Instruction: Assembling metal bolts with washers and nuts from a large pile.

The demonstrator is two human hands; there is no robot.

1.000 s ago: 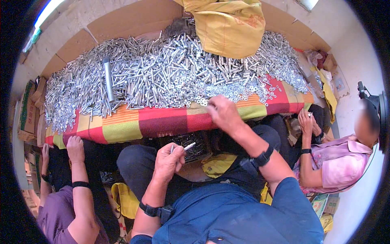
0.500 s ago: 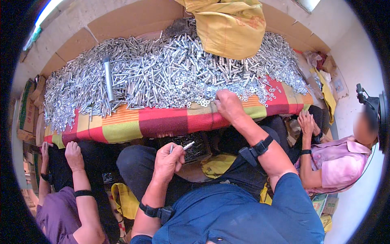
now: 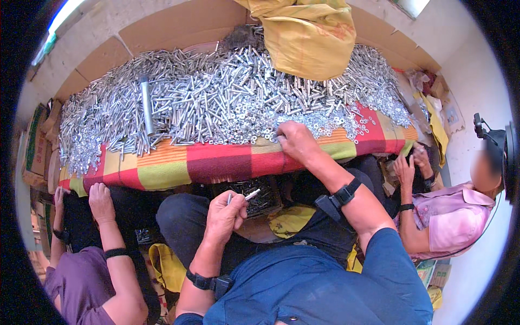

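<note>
Well, my left fingers (image 3: 237, 205) clamp slim metal pieces (image 3: 252, 194) — my right fingers (image 3: 286, 129) are by the washers (image 3: 319, 127), grip unclear.

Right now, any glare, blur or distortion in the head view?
Head view: fisheye bows the cardboard and darkens the corners to black; head view: the bright strip at upper left is blown out, and the piled metal rods glint; head view: the space under the checked blanket is dark; head view: left hand reads clearly, right hand's fingertips are hard to make out.
</note>
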